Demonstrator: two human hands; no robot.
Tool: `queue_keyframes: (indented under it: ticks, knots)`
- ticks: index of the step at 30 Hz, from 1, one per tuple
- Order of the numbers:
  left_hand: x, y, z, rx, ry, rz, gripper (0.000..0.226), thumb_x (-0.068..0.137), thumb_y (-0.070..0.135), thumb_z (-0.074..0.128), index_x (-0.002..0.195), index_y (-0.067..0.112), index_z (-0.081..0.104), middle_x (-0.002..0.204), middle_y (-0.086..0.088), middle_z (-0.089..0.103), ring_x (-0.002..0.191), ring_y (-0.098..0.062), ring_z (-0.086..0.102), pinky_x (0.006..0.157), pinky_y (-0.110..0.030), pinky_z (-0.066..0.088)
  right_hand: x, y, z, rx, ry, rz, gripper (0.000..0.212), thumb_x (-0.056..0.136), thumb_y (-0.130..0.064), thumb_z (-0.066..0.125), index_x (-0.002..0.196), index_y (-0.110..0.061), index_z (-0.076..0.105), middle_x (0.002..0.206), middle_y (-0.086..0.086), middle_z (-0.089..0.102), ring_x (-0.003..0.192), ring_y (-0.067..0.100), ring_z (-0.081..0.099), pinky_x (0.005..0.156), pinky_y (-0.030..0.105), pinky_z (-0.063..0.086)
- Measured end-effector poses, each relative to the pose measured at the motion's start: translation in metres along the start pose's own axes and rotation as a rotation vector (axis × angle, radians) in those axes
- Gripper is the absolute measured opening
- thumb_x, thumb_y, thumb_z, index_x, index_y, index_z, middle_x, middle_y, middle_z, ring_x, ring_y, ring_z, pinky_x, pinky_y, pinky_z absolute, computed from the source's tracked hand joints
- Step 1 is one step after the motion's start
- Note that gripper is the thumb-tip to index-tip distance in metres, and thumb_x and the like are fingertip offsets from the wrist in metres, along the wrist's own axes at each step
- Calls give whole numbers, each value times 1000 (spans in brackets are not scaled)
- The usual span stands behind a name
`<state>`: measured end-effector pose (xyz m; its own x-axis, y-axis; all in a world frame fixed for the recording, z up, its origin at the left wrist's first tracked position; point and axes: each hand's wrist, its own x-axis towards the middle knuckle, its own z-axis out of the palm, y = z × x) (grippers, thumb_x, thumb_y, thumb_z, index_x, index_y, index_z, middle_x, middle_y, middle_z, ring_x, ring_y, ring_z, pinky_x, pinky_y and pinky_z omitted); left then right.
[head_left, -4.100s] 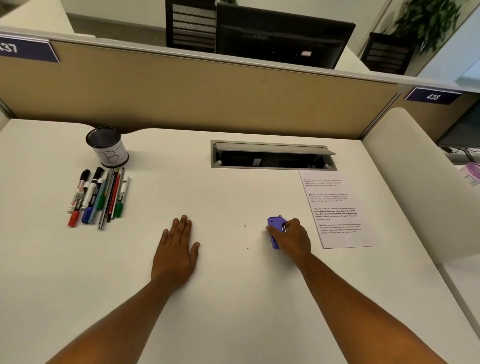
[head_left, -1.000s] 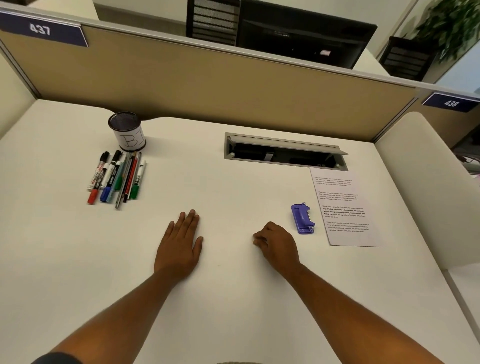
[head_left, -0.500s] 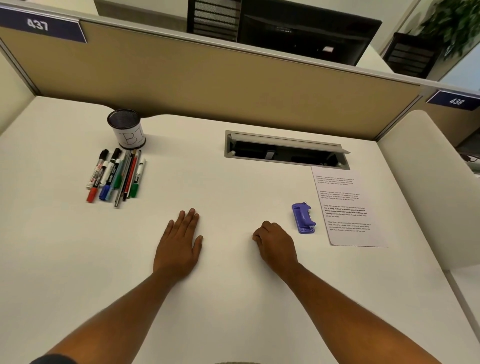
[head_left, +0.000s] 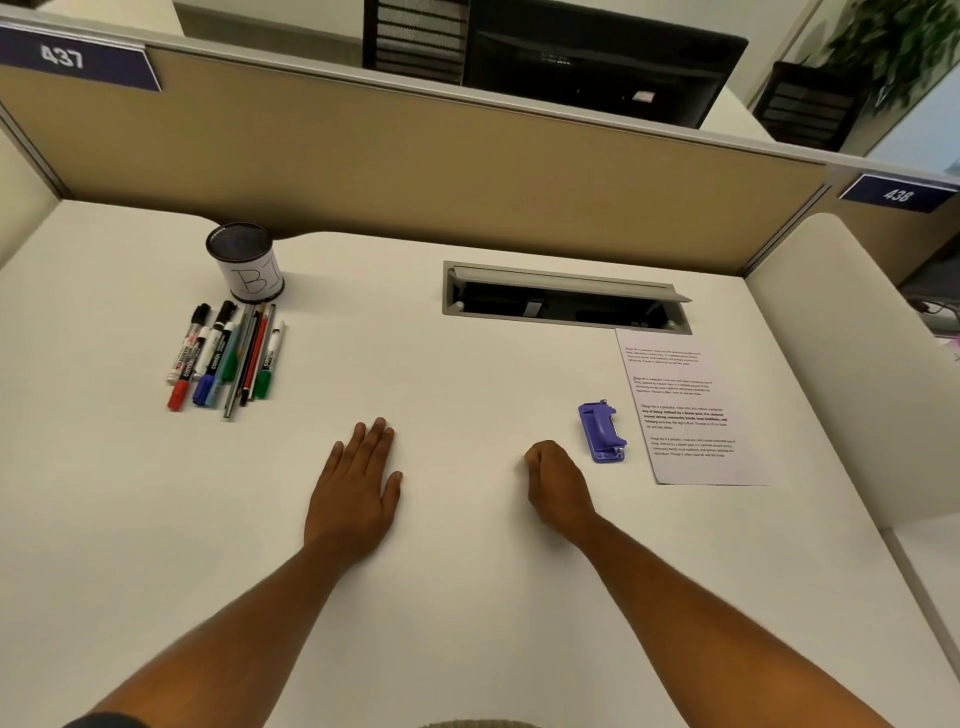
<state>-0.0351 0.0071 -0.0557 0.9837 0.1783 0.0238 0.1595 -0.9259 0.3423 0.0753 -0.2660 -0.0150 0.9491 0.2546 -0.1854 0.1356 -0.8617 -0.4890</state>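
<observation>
My left hand (head_left: 358, 483) lies flat on the white desk (head_left: 467, 597), palm down, fingers straight and together. My right hand (head_left: 556, 483) rests on the desk to its right with the fingers curled under into a loose fist, holding nothing. A small purple hole punch (head_left: 601, 432) sits on the desk just right of my right hand, a short gap apart. A printed sheet of paper (head_left: 685, 410) lies right of the punch.
At the back left, a mesh pen cup (head_left: 247, 262) with a white label stands. Several markers and pencils (head_left: 228, 353) lie in a row in front of it. An open cable tray (head_left: 561, 301) is set in the desk's rear. Tan partitions enclose the desk.
About four seconds ago my right hand held the purple punch; it has since let go and drawn back left. Over the last second both hands stay still; only the view shifts slightly.
</observation>
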Motion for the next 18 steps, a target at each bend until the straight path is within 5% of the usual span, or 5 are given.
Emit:
queue_keyframes:
  ticks: [4,8,18]
  knots:
    - [1,1,0,-1,-1,0,64,99,45,25,158,21,19,165,8,12,153,-13,7,124,-36,11,-10,4,-6,501,4,235,17,103,-14,43,91,-12,55,89,10,66,73,22,64,61,29,56]
    - [0,0,0,18,-23,0,65,98,48,19,158,22,17,166,9,9,153,-12,4,125,-35,8,-16,3,-8,735,30,331,18,103,-14,49,96,-3,62,92,13,75,78,22,76,62,18,56]
    - [4,-17,-9,20,-103,79,74,94,58,10,158,22,12,166,10,6,153,-11,1,125,-33,8,-16,-5,-10,835,9,418,7,83,-2,74,86,5,72,77,11,79,81,26,78,79,35,62]
